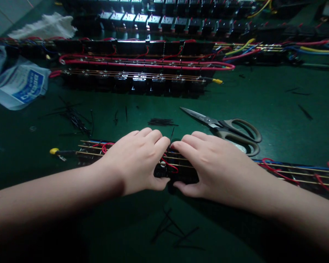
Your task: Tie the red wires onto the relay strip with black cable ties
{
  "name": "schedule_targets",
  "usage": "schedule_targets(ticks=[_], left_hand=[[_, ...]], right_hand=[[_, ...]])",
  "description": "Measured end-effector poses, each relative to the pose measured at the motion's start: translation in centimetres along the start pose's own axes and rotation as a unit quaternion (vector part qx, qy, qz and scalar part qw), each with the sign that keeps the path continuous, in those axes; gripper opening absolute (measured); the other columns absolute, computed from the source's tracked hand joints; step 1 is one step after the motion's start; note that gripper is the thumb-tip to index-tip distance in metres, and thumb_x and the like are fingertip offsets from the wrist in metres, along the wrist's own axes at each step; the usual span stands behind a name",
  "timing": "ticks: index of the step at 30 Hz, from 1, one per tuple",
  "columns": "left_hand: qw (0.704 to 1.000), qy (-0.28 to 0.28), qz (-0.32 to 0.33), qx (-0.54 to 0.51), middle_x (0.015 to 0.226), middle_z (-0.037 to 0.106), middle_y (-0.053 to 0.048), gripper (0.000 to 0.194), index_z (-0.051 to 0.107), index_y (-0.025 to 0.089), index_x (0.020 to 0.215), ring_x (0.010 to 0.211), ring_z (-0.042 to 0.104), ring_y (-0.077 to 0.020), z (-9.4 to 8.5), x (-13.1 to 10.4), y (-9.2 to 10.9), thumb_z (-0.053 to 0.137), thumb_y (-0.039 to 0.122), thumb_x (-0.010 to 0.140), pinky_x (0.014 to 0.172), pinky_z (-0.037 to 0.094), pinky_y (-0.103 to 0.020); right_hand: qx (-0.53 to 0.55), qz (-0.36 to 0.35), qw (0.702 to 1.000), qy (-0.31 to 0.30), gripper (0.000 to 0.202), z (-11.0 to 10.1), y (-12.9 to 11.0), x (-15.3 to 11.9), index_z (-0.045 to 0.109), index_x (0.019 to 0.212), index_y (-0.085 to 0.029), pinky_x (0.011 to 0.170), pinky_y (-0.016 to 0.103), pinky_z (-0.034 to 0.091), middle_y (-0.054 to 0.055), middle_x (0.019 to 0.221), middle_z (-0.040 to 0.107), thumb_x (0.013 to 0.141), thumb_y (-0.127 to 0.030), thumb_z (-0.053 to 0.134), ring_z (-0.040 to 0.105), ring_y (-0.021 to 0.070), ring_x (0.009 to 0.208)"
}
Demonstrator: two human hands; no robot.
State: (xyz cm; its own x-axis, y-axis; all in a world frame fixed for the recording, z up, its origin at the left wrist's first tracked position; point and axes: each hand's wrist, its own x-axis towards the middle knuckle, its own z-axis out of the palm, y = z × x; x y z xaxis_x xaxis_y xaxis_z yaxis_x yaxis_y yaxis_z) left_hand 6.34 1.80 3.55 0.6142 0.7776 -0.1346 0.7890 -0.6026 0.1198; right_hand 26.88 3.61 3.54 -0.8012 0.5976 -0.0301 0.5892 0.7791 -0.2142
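Around wired strip [182, 168], left hand [138, 160], right hand [218, 166], scissors [214, 123] beyond

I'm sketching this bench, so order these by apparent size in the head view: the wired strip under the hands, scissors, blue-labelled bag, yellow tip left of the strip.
1. Wired strip, partly hidden
2. Scissors and blue-labelled bag: too close to rank; scissors look longer, bag broader but cut off
3. Yellow tip

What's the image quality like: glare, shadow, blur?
Head view: glare whitens some plates in the back rows; deep shadow swallows the table's bottom corners; lettering on the plastic bag is soft; the left hand and right hand stand out clearly.
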Motion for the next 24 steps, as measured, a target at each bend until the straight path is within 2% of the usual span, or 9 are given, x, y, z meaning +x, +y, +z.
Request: schedule_targets(ticks=[8, 17, 24], left_hand=[[0.997, 0.047, 0.055, 0.025, 0.102, 0.062, -0.009, 0.040, 0.057, 0.015, 0.104, 0.095, 0.059, -0.0274, 0.3, 0.3, -1.5, 0.063, 0.048, 0.082, 0.078, 0.052, -0.040], [0.995, 0.074, 0.060, 0.041, 0.096, 0.062, -0.007, 0.038, 0.058, 0.016, 0.099, 0.091, 0.060, -0.0268, 0.6, 0.3, -1.2, 0.061, 0.049, 0.081, 0.074, 0.051, -0.039], [0.990, 0.090, 0.084, 0.067, 0.093, 0.064, -0.008, 0.034, 0.059, 0.015, 0.093, 0.086, 0.061, -0.0259, 0.6, 0.2, -1.3, 0.055, 0.049, 0.086, 0.072, 0.049, -0.037]], right_hand=[[-0.057, -0.021, 0.998, 0.027, 0.036, 0.7, 0.6, 0.6, 0.061, 0.098, -0.016, 0.068, 0.034, 0.041, 0.006, 0.089, 0.063, 0.076, -0.045, 0.067, 0.056, 0.0244, 0.081], [-0.128, -0.038, 0.990, 0.037, 0.029, 0.6, 0.1, 0.5, 0.059, 0.089, -0.017, 0.064, 0.035, 0.035, 0.007, 0.082, 0.060, 0.083, -0.046, 0.055, 0.055, 0.0244, 0.075], [-0.131, -0.039, 0.990, 0.034, 0.029, 0.6, 0.0, 0.5, 0.057, 0.087, -0.018, 0.063, 0.035, 0.033, 0.007, 0.081, 0.060, 0.084, -0.047, 0.051, 0.053, 0.0239, 0.074]])
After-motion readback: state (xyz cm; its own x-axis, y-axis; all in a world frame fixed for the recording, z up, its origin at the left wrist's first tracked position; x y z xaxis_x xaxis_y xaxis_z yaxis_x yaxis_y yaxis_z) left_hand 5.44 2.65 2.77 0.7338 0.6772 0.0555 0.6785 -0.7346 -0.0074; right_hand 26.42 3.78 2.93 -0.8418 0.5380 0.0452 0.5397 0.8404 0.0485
